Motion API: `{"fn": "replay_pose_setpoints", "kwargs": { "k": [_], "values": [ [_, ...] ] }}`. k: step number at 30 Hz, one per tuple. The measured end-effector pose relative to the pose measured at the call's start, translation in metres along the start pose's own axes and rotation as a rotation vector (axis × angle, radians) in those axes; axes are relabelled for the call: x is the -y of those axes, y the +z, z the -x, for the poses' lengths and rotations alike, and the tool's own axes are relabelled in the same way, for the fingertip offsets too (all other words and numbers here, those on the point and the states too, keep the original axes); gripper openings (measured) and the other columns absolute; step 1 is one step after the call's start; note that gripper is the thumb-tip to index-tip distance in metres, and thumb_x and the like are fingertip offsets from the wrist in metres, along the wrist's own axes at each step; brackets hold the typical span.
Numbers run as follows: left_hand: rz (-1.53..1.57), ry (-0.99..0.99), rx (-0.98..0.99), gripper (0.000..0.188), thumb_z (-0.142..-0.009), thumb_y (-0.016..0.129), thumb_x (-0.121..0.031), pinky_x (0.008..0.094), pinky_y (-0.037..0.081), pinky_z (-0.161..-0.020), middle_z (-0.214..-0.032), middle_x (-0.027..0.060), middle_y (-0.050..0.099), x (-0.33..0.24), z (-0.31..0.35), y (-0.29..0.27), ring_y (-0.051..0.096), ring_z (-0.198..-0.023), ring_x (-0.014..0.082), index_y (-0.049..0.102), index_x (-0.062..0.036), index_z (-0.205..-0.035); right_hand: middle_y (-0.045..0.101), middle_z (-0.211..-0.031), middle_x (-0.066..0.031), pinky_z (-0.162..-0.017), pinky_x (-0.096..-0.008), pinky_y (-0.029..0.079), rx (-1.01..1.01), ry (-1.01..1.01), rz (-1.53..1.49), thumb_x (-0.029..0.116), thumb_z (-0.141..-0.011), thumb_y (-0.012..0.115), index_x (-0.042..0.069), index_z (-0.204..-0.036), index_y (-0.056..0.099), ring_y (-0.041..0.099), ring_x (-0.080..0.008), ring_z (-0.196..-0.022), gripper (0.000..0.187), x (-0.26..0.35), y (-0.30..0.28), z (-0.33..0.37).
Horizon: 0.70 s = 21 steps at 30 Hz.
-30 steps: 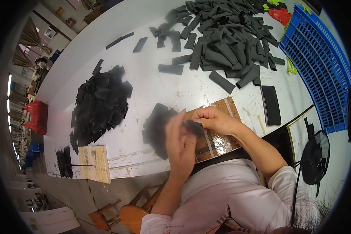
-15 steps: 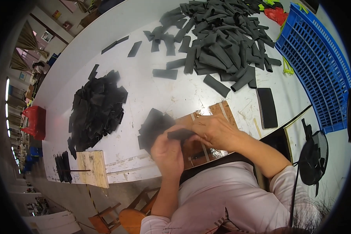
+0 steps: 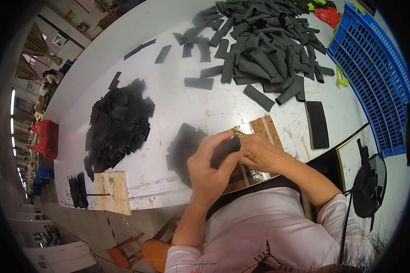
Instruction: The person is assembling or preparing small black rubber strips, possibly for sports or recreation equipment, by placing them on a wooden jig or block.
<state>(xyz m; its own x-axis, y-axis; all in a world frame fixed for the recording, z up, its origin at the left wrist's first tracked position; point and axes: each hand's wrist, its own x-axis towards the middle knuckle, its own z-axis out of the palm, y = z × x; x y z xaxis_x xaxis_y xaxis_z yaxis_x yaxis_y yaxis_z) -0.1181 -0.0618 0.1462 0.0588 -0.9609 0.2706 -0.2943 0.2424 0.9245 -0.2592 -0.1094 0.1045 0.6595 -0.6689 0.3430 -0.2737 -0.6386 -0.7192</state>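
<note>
My left hand (image 3: 210,169) is curled around a black fabric piece (image 3: 225,154), its thumb and fingers on either side of it. At the right end of that piece, my right hand (image 3: 259,152) has its fingers closed on the edge; the fingertips are partly hidden. Below the hands lies a brown taped board (image 3: 263,125). A small stack of black fabric pieces (image 3: 183,141) rests just left of my left hand. Further left is a larger heap of flat black pieces (image 3: 118,120). Dark grey fabric tubes (image 3: 259,59) form a big pile at the far side.
A blue plastic basket (image 3: 371,73) stands at the right, near a dark phone (image 3: 317,125) and a black mesh item (image 3: 370,184). On the left edge of the white table (image 3: 168,102) sits a wooden block (image 3: 112,191) with a rod. A red bag (image 3: 45,139) is beyond it.
My left hand has moved right and slightly up, opening its grip wider around the black fabric piece. My right hand has shifted to the piece's right end. The whole view has shifted slightly.
</note>
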Motion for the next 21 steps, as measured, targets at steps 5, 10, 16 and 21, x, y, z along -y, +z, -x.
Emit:
{"fn": "replay_pose_setpoints", "kwargs": {
  "k": [5,10,16,21],
  "values": [
    [0.538,0.195,-0.17,0.013,-0.079,0.057,-0.008,0.0306,0.043,-0.074,-0.083,0.0137,0.058,0.002,0.006,-0.008,0.053,-0.079,0.0198,0.054,0.0017,-0.088,0.055,-0.069,-0.0126,-0.055,-0.0397,0.042,0.079,-0.009,0.027,0.017,-0.074,0.058,0.003,-0.072,0.054,0.054,-0.0319,-0.066,0.014,0.023,-0.022,-0.013],
    [0.595,0.002,-0.232,0.018,-0.081,0.055,-0.016,0.0332,0.04,-0.079,-0.084,0.0158,0.058,0.017,0.009,-0.02,0.053,-0.082,0.0231,0.053,0.0016,-0.084,0.056,-0.066,-0.013,-0.051,-0.0393,0.04,0.097,-0.032,0.213,0.021,-0.073,0.06,0.003,-0.067,0.052,0.054,-0.0316,-0.062,0.021,0.02,-0.012,-0.014],
    [0.173,-0.002,-0.295,0.013,-0.073,0.05,0.003,0.027,0.044,-0.068,-0.085,0.0112,0.058,0.027,0.019,-0.024,0.055,-0.078,0.0188,0.056,0.0049,-0.085,0.052,-0.055,-0.0121,-0.046,-0.0337,0.04,0.195,0.095,-0.197,0.034,-0.079,0.053,0.001,-0.066,0.056,0.054,-0.0258,-0.05,0.036,0.022,-0.032,-0.025],
    [-0.734,0.099,-0.055,0.032,-0.066,0.064,-0.007,0.0348,0.041,-0.074,-0.09,0.0143,0.053,0.077,0.033,-0.007,0.051,-0.084,0.0294,0.053,-0.0022,-0.095,0.053,-0.056,-0.0068,-0.046,-0.0248,0.038,-0.414,0.178,-0.178,0.042,-0.083,0.043,-0.001,-0.071,0.059,0.05,-0.0124,-0.049,0.047,-0.008,-0.049,-0.054]
  ]
}}
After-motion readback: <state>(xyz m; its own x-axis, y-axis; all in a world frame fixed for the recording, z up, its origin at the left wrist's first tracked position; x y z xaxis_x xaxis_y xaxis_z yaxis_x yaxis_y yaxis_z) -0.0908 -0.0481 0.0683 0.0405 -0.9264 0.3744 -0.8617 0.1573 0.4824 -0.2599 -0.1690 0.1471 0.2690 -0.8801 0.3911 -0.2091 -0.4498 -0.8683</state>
